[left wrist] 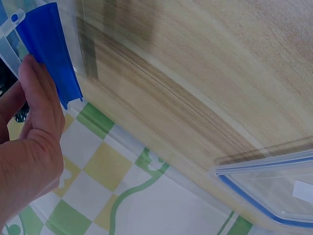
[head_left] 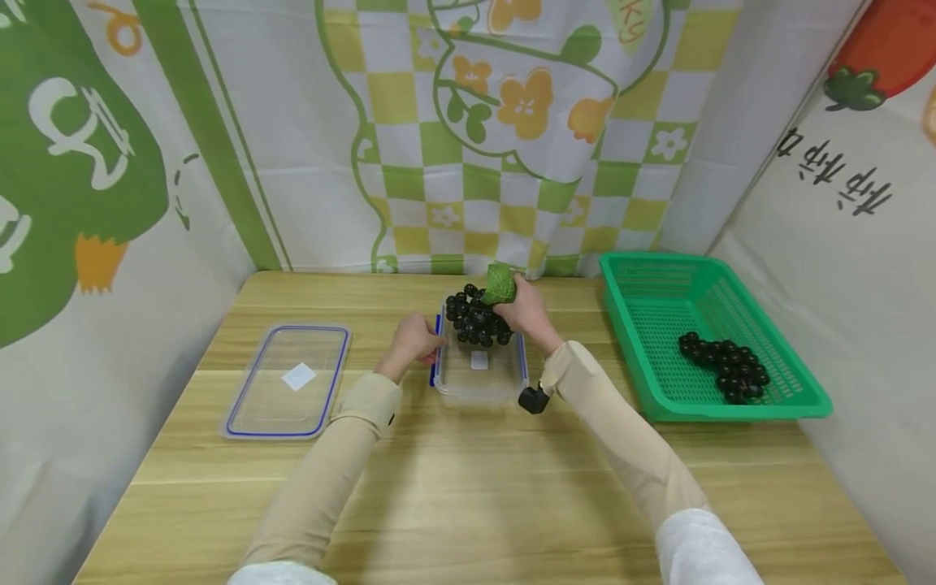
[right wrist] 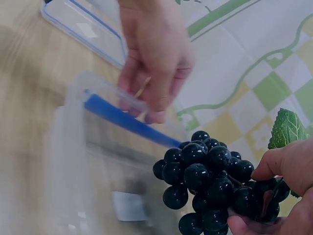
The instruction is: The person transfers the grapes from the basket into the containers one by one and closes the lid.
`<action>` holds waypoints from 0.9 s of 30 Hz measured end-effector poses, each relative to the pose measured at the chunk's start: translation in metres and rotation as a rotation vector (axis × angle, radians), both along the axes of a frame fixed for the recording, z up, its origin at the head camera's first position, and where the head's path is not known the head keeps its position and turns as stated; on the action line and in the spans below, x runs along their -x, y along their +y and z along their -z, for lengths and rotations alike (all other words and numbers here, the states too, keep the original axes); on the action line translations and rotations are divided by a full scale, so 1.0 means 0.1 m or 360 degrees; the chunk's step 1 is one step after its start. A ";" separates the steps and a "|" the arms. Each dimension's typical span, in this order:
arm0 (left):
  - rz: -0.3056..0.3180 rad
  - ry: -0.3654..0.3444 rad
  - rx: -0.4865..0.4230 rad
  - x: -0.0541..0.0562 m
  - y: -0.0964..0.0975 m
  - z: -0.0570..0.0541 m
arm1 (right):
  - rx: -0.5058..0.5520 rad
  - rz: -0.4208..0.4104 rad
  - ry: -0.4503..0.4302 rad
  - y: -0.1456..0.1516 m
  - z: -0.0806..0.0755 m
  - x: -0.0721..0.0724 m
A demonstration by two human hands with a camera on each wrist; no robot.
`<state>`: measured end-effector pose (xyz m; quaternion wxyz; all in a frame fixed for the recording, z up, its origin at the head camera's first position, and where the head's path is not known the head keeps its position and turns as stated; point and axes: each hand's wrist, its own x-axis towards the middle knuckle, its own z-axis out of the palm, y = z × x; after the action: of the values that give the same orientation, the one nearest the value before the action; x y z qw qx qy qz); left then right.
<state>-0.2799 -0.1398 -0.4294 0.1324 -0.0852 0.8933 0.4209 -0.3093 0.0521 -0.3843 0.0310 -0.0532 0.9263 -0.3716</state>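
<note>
A bunch of dark grapes (head_left: pixel 478 317) with a green leaf (right wrist: pixel 287 128) hangs over the far part of a clear plastic container (head_left: pixel 478 388). My right hand (head_left: pixel 528 313) holds the bunch by its stem end, thumb and fingers pinching it from both sides in the right wrist view. At the container's left side my left hand (head_left: pixel 415 341) grips the wall, thumb and fingers on either side of the rim by the blue clip (left wrist: pixel 49 51). A small white label (head_left: pixel 478 360) shows in the container.
The container's lid (head_left: pixel 288 406), edged in blue, lies flat on the wooden table (head_left: pixel 468 496) at the left. To the right stands a green basket (head_left: pixel 629 325) with another bunch of dark grapes (head_left: pixel 724 366) inside. A patterned cloth (head_left: pixel 409 162) hangs behind the table.
</note>
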 end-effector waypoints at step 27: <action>0.0056 0.0049 -0.0058 0.03 -0.08 0.03 | 0.0498 0.0278 -0.0377 -0.34 0.43 -0.13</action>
<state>-0.2824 -0.1477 -0.4325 0.1276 -0.0606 0.8887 0.4361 -0.2960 0.0179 -0.4269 0.0987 0.0672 0.8483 -0.5159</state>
